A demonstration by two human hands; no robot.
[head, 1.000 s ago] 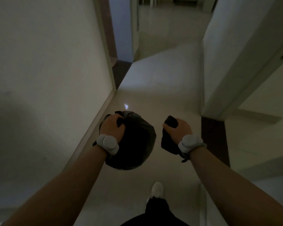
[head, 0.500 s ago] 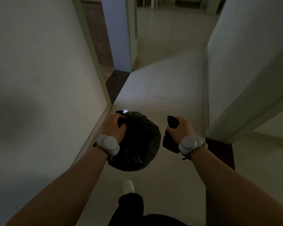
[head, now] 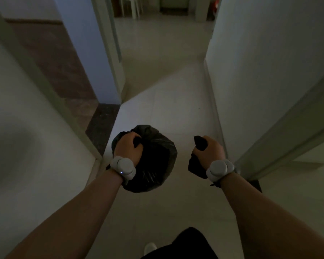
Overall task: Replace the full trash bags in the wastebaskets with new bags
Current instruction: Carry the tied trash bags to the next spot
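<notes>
well, my left hand (head: 128,148) grips the full bag (head: 157,165) by its top, mid frame; it hangs straight down under that hand. my right hand (head: 208,152) squeezes a small dark bundle (head: 195,166) beside it.

Corridor floor (head: 166,101): open passage ahead, centre. Left wall (head: 17,128), blue partition (head: 90,53), right wall (head: 269,71): flanking. Door frame (head: 288,131): just beside right hand (head: 209,153).

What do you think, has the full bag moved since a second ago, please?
Yes: the bag has been carried forward, now level with the left dark threshold formerly ahead.
</notes>
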